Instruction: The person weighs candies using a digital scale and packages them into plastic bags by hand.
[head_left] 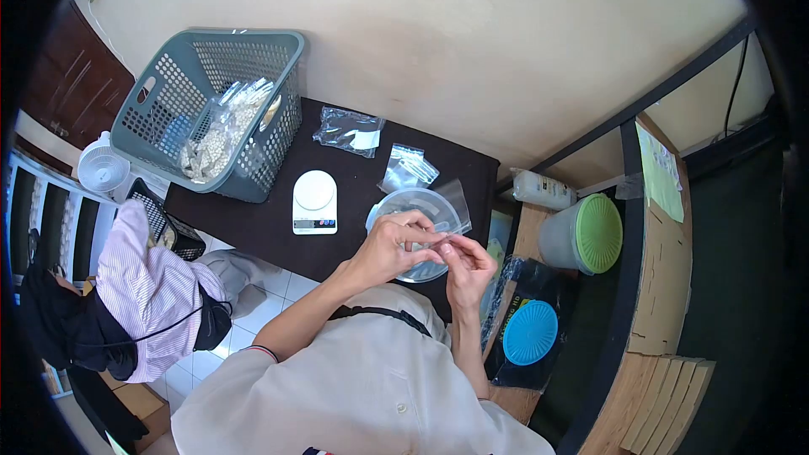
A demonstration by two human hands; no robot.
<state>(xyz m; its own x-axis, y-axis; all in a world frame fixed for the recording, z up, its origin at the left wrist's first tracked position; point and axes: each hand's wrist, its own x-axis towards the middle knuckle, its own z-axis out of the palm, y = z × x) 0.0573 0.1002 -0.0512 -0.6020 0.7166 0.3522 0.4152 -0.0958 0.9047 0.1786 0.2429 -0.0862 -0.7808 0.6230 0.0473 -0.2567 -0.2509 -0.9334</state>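
My left hand (392, 246) and my right hand (467, 271) meet over a round clear plastic tub (383, 212) at the table's front edge. Fingers of both hands are pinched together on the edge of a small clear plastic bag (455, 200), which sticks up beyond them. The tub's contents are mostly hidden by my hands. Behind the tub lie some small clear zip bags (408, 168). A larger clear plastic packet (349, 131) with a pale label rests farther back. To the left is a white kitchen scale (315, 204) with nothing on its round plate.
A grey laundry basket (282, 139) holding bags of small white pieces stands on the dark table (278, 240). At right, a shelf holds a green-lidded tub (599, 233), a blue lid (530, 333) and a plastic bottle (543, 190). Another person (152, 286) is at left.
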